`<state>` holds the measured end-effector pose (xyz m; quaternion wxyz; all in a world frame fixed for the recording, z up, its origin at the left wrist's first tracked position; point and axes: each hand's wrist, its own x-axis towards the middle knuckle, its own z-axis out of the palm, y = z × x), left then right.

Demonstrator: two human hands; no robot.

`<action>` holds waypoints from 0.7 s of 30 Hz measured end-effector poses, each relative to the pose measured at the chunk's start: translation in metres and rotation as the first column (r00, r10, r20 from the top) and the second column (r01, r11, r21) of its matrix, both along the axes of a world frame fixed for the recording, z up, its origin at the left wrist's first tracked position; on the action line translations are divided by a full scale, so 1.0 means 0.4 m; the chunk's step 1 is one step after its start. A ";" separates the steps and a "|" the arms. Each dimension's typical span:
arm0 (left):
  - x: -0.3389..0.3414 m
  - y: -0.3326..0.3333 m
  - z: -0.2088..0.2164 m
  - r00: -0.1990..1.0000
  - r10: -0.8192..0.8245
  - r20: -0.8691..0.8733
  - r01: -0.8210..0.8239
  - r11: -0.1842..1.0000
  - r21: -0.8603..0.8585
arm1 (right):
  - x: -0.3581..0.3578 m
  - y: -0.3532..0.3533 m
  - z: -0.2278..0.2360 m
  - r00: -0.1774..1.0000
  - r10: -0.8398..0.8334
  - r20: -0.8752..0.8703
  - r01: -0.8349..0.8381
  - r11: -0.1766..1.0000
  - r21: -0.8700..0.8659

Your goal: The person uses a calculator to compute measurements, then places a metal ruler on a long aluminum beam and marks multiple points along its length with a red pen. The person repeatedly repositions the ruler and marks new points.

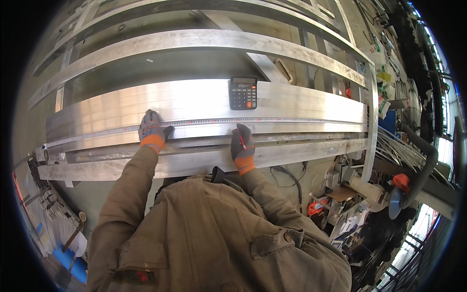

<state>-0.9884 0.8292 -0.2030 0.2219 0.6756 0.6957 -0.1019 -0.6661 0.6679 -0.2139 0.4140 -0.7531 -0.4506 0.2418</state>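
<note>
A wide silvery metal panel (301,104) lies lengthwise across a metal frame in front of me. Along its near part runs a long extended tape measure (233,120), stretching almost from end to end. My left hand (152,130), in a grey glove with an orange cuff, rests on the tape left of the middle, fingers flat and thumb spread to the right. In my right hand (242,146), gloved alike, a slim red pen (242,141) is pinched, just on the near side of the tape. A black calculator (243,94) lies on the panel beyond the right hand.
Metal rails (194,40) of the frame cross beyond the panel, and another rail (194,162) runs close to my body. An upright bar (371,121) bounds the right end. Farther right are a bundle of metal rods (408,155), a thick dark hose (424,146) and clutter.
</note>
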 end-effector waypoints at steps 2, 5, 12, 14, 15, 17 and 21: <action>-0.069 0.011 -0.002 0.998 0.008 -0.055 -0.008 1.000 -0.011 | -0.046 -0.008 -0.001 0.999 0.011 -0.051 -0.011 1.000 0.014; -0.164 0.047 -0.004 0.991 0.008 -0.131 -0.013 0.999 -0.037 | -0.094 -0.014 0.001 1.000 0.028 0.000 -0.028 0.998 0.054; -0.226 0.071 0.002 0.990 0.035 -0.133 -0.044 0.997 -0.065 | -0.107 -0.013 0.003 0.998 -0.012 0.064 0.012 1.000 -0.009; -0.226 0.073 0.010 0.994 0.021 -0.111 -0.030 0.997 -0.074 | -0.103 0.006 -0.006 0.999 0.001 0.052 -0.002 1.000 0.009; -0.227 0.070 0.015 0.995 0.017 -0.100 -0.023 0.998 -0.063 | -0.102 0.012 -0.010 0.999 0.009 0.037 -0.009 1.000 0.011; -0.222 0.072 0.023 0.994 0.035 -0.104 -0.043 0.996 -0.077 | -0.103 0.023 -0.017 0.999 0.030 0.027 -0.030 0.999 0.020; -0.196 0.081 0.036 0.987 0.068 -0.145 -0.078 0.995 -0.068 | -0.098 0.045 -0.027 0.998 0.051 0.022 -0.052 0.998 0.019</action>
